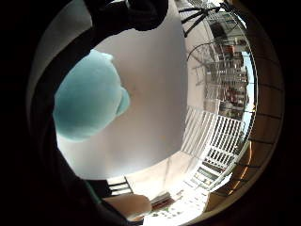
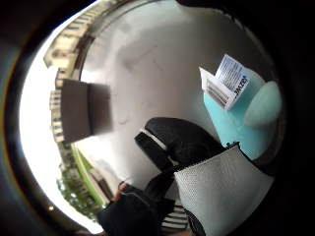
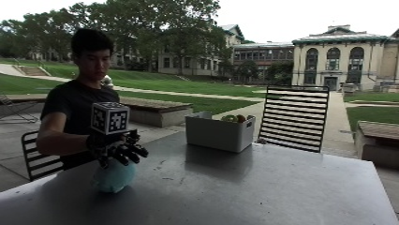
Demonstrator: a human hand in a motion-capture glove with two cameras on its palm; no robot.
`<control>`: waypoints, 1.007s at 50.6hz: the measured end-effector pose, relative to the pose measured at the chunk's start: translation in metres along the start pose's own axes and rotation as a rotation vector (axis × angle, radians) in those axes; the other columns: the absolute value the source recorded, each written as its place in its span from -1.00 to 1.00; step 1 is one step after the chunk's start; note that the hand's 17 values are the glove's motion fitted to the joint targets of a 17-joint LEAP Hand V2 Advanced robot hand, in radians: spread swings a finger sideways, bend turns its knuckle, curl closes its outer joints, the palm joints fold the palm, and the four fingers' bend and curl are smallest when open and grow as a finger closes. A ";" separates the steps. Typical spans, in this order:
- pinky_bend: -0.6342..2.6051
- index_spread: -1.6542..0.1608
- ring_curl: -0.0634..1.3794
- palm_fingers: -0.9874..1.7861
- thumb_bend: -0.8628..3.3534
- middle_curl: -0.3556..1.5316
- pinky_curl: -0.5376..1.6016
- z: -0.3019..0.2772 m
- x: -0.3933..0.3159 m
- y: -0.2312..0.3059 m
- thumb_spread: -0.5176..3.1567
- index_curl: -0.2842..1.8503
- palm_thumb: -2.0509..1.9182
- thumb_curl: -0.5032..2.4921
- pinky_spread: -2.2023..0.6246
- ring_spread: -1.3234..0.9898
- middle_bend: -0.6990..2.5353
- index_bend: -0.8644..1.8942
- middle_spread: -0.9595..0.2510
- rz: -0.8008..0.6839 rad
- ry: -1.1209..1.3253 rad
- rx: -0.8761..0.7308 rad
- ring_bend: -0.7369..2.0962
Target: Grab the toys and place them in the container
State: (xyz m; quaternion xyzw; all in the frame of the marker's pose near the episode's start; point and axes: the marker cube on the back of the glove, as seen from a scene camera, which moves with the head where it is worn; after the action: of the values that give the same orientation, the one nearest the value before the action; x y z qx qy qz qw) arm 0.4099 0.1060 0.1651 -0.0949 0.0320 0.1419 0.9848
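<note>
One teal plush toy sat on the grey table, right beneath the gloved right hand, whose fingers hung spread and relaxed above it, gripping nothing; farther back stood the white container, well apart

An outdoor campus courtyard: behind the grey desk lie lawns, tall trees and stone academic buildings (arched windows), with slatted metal chairs beside the desk.
</note>
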 end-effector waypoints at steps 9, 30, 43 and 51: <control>0.01 0.41 -0.57 -0.29 -0.58 -0.26 -0.25 0.036 0.012 -0.009 -0.10 -0.47 0.08 -0.46 0.60 0.10 -0.46 -0.21 0.49 0.015 -0.060 -0.051 -0.35; 0.05 0.45 -0.38 0.27 -0.45 -0.32 -0.22 0.077 0.010 0.014 0.03 -0.35 0.35 -0.39 0.33 -0.06 -0.42 -0.07 0.37 0.081 -0.107 -0.004 -0.01; -0.15 0.56 -0.29 0.64 -0.43 -0.13 -0.26 0.074 -0.002 0.023 0.00 -0.23 0.42 -0.34 0.25 -0.18 -0.15 0.06 0.20 0.105 -0.111 0.102 0.08; -0.19 0.65 -0.18 0.80 -0.37 -0.04 -0.25 0.069 -0.012 0.016 -0.01 -0.15 0.52 -0.28 0.21 -0.17 0.00 0.18 0.21 0.096 -0.030 0.120 0.27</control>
State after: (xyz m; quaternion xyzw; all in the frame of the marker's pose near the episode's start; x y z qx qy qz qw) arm 0.3964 0.1311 0.2313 -0.0318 0.0300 0.1883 0.9811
